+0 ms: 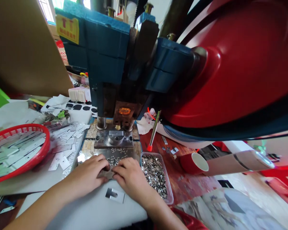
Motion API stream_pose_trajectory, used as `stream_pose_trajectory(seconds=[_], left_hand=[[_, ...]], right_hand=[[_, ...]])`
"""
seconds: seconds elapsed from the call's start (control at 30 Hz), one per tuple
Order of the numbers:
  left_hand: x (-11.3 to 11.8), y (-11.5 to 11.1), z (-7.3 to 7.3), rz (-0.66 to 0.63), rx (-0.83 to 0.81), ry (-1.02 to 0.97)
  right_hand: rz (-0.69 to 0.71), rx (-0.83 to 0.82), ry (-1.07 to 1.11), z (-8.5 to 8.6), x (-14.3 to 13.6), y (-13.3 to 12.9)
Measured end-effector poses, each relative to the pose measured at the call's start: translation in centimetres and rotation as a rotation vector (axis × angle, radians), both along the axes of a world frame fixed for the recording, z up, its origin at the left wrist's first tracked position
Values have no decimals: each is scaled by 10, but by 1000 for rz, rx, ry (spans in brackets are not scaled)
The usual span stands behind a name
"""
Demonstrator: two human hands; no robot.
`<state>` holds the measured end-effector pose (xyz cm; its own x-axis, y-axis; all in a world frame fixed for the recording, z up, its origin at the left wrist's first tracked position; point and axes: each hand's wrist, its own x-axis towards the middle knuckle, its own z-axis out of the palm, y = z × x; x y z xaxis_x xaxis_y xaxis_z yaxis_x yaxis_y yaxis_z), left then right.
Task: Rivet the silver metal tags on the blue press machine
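Both hands meet at a small flat metal piece [106, 174] in front of a blue press [105, 51]. My left hand [92, 171] pinches its left end, and my right hand [128, 174] has its fingers closed at the right end. Just beyond the hands is the press's metal die block [114, 139], with tiny metal bits [116, 153] scattered before it. Nearer to me, a slotted metal plate [115, 195] lies on the white padded surface [86, 207]. The fingertips partly cover the held piece.
A red basket [46, 145] of flat metal strips stands at the left, beside loose strips [64, 155]. Right of my hands is a clear tub [169, 191] of small metal parts. Farther right are a red cup [190, 163] and a cylindrical bottle [240, 163]. A large red wheel [242, 64] overhangs the right side.
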<state>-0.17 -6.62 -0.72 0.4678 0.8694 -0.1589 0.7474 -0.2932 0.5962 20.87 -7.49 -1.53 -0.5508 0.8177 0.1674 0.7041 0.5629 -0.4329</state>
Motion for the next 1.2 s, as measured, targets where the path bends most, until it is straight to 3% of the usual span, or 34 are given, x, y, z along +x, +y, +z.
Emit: stream_pose_trajectory(seconds=[0.13,0.27,0.37,0.47,0.6,0.77,1.0,1.1,1.2], left_hand=[[0,-1,-2,22,32,-21],[-9,4,9,148,53,-92],[-10,5,15,210,-103,-171],[-6,3,18,169,-281,-247],[1,1,20,240,-307,-290],[1,4,15,356,-282,-311],[-2,6,0,414,-308,-373],[-8,7,6,397,-215,-374],[-11,18,20,383,-98,-298]], right_hand=[[22,27,-108,-3,-6,0],[-102,-72,92,0,-11,1],[-264,-296,340,0,-18,4],[-358,-589,607,-3,-28,6],[-378,-796,801,-10,-39,6],[-349,-700,681,-4,-41,4],[-294,-546,367,7,-34,3],[-258,-479,312,9,-27,5],[-271,-249,322,13,-19,16]])
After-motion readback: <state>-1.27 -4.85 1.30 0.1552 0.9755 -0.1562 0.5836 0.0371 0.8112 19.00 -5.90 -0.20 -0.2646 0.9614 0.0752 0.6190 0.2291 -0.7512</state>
